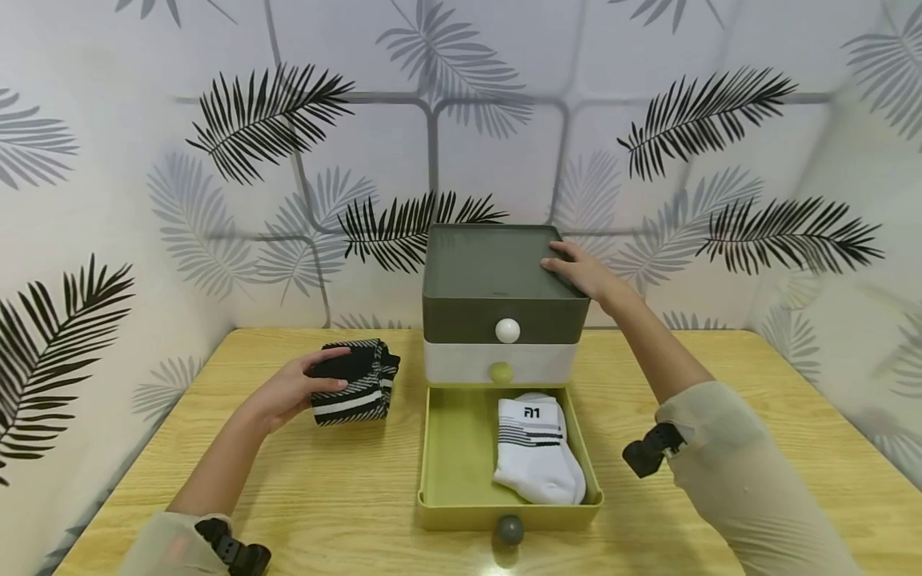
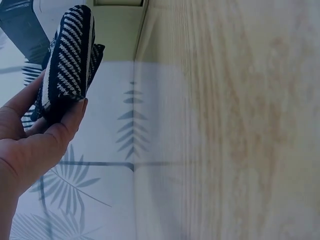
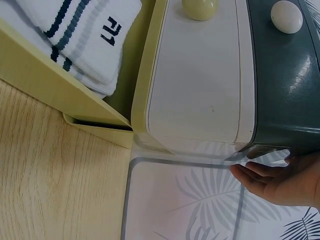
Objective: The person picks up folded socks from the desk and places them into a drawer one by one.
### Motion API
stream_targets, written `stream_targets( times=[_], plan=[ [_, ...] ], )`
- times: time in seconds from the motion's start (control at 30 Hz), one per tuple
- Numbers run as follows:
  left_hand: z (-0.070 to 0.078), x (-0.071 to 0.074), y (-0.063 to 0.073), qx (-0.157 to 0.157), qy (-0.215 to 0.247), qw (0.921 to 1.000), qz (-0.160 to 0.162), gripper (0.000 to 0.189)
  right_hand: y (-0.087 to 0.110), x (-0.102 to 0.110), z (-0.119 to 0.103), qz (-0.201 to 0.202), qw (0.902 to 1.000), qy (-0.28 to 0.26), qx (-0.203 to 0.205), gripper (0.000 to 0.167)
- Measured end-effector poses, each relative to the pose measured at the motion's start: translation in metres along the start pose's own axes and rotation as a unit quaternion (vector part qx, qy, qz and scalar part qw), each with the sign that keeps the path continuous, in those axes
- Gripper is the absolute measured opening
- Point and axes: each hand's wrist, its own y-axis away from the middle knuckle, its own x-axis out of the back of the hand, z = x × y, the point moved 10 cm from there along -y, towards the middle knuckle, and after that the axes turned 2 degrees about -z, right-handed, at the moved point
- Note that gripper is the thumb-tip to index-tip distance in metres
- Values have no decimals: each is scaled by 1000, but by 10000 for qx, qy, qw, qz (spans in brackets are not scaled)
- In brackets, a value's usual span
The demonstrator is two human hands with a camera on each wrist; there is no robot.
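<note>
My left hand grips a folded pair of black-and-white knit socks between thumb and fingers, left of a small drawer box. The left wrist view shows the striped socks above the fingers. My right hand rests on the right edge of the box's dark grey top, fingers extended. The box's bottom yellow-green drawer is pulled out. White socks with dark stripes lie folded in its right side. In the right wrist view, my right hand is beside the dark section.
The white middle drawer and the dark top drawer are closed. A grey knob sticks out from the pulled-out drawer toward the front of the wooden table. A wall covering with leaf prints stands behind.
</note>
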Motion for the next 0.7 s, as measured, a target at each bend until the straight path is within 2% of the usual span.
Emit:
stream_targets(
  times=[0.27, 0.43, 0.7],
  plan=[
    [10, -19, 20, 102, 207, 9997, -92, 68, 0, -1, -1, -6, 10000, 13, 13, 63],
    [19, -33, 33, 133, 112, 9995, -263, 67, 0, -1, -1, 3, 10000, 11, 17, 63],
    [30, -70, 50, 168, 118, 9978, -637, 65, 0, -1, 0, 0, 10000, -15, 8, 63]
  ],
)
